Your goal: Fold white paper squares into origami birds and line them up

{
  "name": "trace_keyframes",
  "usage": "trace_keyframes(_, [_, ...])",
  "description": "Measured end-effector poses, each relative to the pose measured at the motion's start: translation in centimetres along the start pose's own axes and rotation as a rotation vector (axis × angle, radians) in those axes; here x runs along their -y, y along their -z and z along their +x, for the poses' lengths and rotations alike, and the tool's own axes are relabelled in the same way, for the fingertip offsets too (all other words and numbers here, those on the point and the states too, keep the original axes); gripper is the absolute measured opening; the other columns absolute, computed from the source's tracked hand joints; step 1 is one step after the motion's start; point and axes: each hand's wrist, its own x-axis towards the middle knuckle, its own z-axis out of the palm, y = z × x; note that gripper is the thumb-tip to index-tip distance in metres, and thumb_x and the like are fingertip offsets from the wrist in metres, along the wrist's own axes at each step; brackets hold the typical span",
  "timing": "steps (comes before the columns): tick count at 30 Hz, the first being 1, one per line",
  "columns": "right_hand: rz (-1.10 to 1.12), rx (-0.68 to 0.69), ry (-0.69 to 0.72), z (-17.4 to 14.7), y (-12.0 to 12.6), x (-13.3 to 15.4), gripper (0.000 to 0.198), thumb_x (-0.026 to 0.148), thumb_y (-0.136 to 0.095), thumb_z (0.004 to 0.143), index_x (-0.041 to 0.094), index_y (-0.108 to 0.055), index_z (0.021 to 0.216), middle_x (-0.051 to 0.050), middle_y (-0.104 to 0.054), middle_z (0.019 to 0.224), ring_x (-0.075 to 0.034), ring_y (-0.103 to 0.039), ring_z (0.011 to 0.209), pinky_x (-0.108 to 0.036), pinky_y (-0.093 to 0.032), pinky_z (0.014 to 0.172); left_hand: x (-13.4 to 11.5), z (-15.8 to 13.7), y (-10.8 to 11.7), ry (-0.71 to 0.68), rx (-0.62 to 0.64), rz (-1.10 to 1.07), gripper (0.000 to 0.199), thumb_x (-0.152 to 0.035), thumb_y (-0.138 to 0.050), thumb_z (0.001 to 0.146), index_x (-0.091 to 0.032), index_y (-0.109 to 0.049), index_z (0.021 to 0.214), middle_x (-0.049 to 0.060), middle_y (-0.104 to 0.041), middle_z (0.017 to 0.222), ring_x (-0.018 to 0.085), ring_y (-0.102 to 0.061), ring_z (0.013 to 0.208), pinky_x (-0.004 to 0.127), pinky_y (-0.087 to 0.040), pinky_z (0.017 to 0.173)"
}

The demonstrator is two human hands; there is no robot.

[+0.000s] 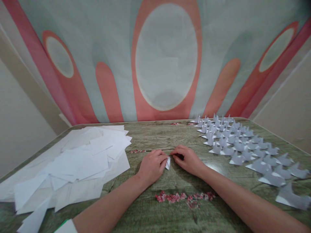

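A small piece of folded white paper (168, 163) is on the table in front of me, a narrow pointed shape with a crease showing. My left hand (153, 165) is closed on it from the left, thumb and fingers covering its upper part. From the right, my right hand (189, 159) reaches in with bent fingers, their tips pinched at the paper's upper end. The exact contact of those fingertips is too small to see clearly.
A wide, loose pile of white paper sheets (80, 158) covers the table's left side. Several rows of folded paper birds (239, 146) stand along the right. The wood-patterned table (150, 136) ends at a wall with a coloured printed covering (167, 61).
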Motion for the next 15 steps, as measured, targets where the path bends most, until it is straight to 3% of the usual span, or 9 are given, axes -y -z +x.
trace_keyframes(15, [0.026,0.001,-0.030,-0.04,-0.11,0.22,0.013,0.014,-0.057,0.075,0.019,-0.068,0.080,-0.002,-0.059,0.074,-0.015,-0.054,0.069,-0.026,-0.042,0.065,0.15,0.07,0.02,0.034,0.005,-0.102,0.025,-0.015,-0.046,0.082,-0.023,-0.064,0.097,0.002,-0.061,0.092,0.017,-0.054,0.089,0.027,-0.042,0.081])
